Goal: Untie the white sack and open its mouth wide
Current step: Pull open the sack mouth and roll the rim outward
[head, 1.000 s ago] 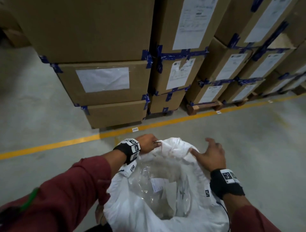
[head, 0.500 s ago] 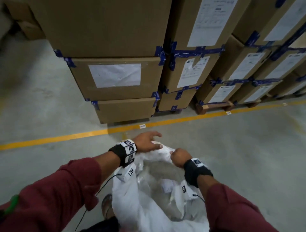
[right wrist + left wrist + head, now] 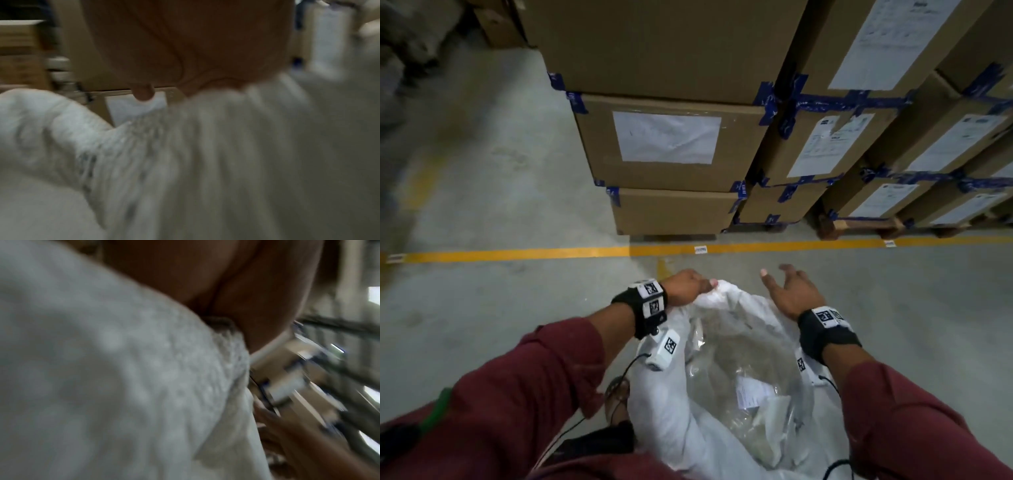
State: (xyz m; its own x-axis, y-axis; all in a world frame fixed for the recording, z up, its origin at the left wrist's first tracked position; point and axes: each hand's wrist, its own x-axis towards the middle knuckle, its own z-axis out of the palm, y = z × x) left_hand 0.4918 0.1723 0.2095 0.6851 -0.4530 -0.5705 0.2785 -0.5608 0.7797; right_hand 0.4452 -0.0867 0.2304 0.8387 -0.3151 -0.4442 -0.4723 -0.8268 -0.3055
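White sack (image 3: 671, 394) rim in left hand (image 3: 685, 287)

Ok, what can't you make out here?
- Sack bottom: head view, cut off by the frame edge.
- Left hand fingertips: head view, buried in the sack's rim.
- Both wrist views: motion blur, no grip detail.
- Box labels: print too small.
- Sack contents: clear plastic, unidentifiable.

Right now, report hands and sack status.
Left hand grips the white sack at its rim. Right hand open, fingers spread above the rim. Mouth open, clear packets visible inside. Nothing in the way.
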